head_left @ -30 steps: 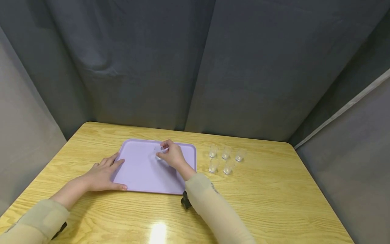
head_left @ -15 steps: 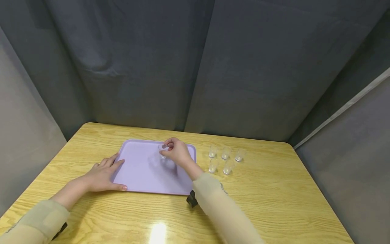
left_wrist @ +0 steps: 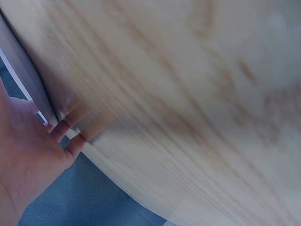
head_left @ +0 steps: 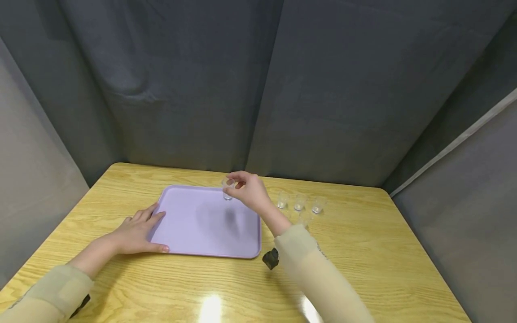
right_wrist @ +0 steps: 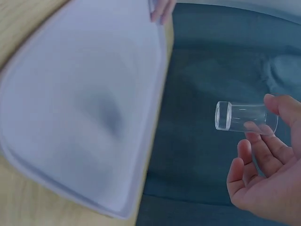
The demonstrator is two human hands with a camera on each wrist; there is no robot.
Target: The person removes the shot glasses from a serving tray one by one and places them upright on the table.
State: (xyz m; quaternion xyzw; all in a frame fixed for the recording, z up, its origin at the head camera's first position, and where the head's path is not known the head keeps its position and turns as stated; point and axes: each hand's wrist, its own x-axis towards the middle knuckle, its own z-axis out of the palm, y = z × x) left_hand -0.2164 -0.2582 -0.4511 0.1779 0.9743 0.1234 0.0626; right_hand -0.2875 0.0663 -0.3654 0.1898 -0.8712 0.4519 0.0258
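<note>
My right hand [head_left: 252,194] pinches a small clear shot glass [head_left: 228,190] near its rim, thumb on one side and fingers on the other. In the right wrist view the shot glass [right_wrist: 244,117] is held up off the tray, its thick base pointing away from the palm. The lilac tray [head_left: 206,224] lies flat on the wooden table, with nothing standing on it. At its left end my left hand [head_left: 135,231] rests with fingers spread, the thumb along the near edge and the fingertips at the left rim.
Several more clear shot glasses [head_left: 299,202] stand in two rows on the table right of the tray, partly behind my right forearm. The wooden table [head_left: 363,251] reaches back to a dark grey curtain [head_left: 202,89]. Lighter panels flank both sides.
My right hand has lifted the shot glass from low over the tray and carried it up and to the right, toward the tray's back edge. The left hand has stayed put.
</note>
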